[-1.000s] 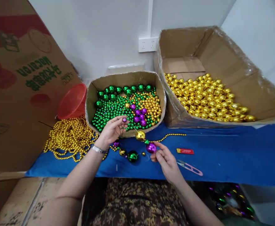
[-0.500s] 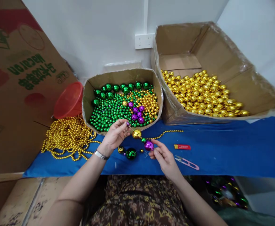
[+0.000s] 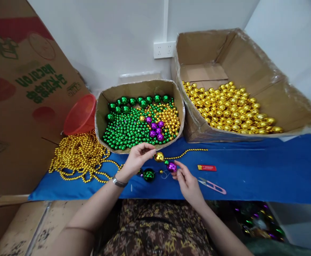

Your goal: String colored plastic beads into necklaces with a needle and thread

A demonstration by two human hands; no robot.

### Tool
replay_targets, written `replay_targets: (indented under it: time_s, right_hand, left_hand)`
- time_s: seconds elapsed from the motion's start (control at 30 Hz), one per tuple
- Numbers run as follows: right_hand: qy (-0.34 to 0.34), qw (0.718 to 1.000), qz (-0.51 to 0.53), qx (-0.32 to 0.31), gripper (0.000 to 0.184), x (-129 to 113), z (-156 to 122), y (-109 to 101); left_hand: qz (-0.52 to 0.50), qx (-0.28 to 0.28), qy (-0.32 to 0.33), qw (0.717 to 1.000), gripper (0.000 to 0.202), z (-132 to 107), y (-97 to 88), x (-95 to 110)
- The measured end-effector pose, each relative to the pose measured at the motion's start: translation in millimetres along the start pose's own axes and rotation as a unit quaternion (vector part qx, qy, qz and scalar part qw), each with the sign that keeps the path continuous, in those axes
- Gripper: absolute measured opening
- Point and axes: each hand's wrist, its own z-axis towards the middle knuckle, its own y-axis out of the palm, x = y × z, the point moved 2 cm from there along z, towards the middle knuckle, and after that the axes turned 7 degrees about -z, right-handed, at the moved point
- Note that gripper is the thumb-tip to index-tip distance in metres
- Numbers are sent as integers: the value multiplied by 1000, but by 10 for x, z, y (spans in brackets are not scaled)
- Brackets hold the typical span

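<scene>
My left hand [image 3: 137, 159] pinches its fingertips together right beside a big gold ball [image 3: 159, 156] threaded on a string; what sits between the fingers is too small to see. My right hand [image 3: 186, 181] is closed on the same string just below a purple ball [image 3: 172, 166], with a small green bead between the two balls. A large dark green ball [image 3: 148, 175] lies on the blue cloth [image 3: 264, 170] between my hands. A strand of small gold beads [image 3: 187, 153] trails right from the gold ball.
A small cardboard box [image 3: 101, 106] of green, gold and purple beads stands behind my hands. A bigger box [image 3: 285, 89] of gold balls is at the right. A heap of gold bead strands [image 3: 78, 156], a red bowl [image 3: 79, 115], a red lighter [image 3: 207, 168] and pink snips [image 3: 214, 186] lie around.
My left hand came down out of the bead box with a small purple bead and moved up against the gold ball. My right hand stayed with the purple ball.
</scene>
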Motion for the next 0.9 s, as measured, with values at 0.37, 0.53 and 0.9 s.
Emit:
replay_targets:
  time_s: [0.37, 0.53, 0.9]
  right_hand:
    - [-15, 989, -144, -26, 47, 380, -1, 18]
    - [-70, 983, -172, 8, 39, 25, 49, -305]
    - [-160, 980, -117, 5, 26, -650, 266, -433]
  left_hand:
    - [79, -48, 38, 995, 15, -98, 256, -219]
    - [137, -92, 139, 976, 4, -78, 371, 234]
    - [66, -75, 186, 977, 10, 36, 669, 793]
